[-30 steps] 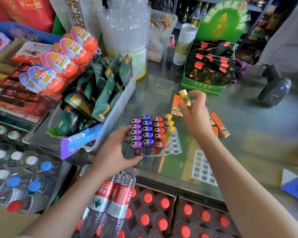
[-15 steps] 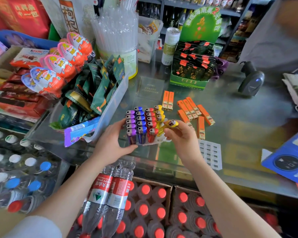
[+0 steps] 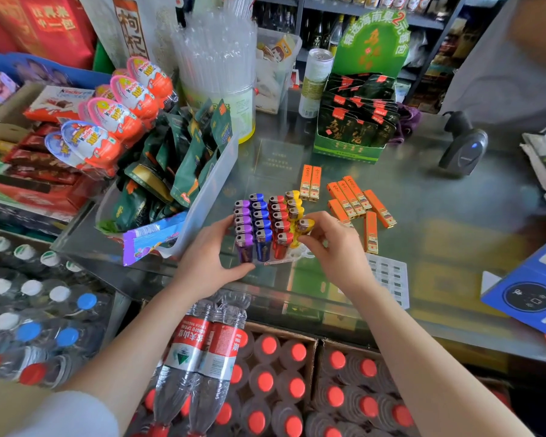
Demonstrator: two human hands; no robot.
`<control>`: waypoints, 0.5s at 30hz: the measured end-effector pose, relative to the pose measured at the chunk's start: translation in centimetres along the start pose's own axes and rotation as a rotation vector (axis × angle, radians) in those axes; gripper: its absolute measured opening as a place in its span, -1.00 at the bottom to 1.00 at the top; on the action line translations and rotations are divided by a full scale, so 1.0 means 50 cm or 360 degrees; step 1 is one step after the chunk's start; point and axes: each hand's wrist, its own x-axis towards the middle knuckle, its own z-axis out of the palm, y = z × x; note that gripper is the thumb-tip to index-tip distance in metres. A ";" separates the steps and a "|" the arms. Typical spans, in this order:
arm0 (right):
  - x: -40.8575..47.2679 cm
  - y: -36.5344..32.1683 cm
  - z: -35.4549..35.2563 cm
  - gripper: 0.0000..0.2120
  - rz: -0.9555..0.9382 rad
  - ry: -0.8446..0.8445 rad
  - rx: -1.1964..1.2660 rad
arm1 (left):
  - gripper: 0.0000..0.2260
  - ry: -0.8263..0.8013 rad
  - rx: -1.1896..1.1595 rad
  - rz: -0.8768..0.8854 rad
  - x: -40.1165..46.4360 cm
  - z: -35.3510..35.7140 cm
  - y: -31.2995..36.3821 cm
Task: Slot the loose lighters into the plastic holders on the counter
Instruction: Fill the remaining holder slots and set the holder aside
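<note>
1. You are working in bright, even daylight that is washing the glass counter (image 3: 454,222) with pale glare.
2. Soft shadows are falling under your forearms.
3. The wide lens is bending shelves and edges outward.
4. Corners are smearing; the barcode scanner (image 3: 464,149) is looking slightly soft.

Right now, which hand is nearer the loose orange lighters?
The right hand: it is just beside the orange lighters, holding a yellow lighter. The left hand is across the holder.
</note>
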 end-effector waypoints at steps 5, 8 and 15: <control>0.013 0.002 -0.007 -0.77 -0.0168 -0.0113 -0.0147 | -0.40 0.0003 0.0017 0.0008 0.001 0.002 -0.003; 0.021 0.006 -0.012 -0.77 -0.0233 -0.0167 -0.0223 | -0.38 0.0024 0.0032 0.0000 -0.002 0.002 0.001; 0.031 0.013 -0.012 -0.83 -0.0086 -0.0228 -0.0196 | -0.40 0.0032 0.0049 -0.0011 -0.003 0.001 0.006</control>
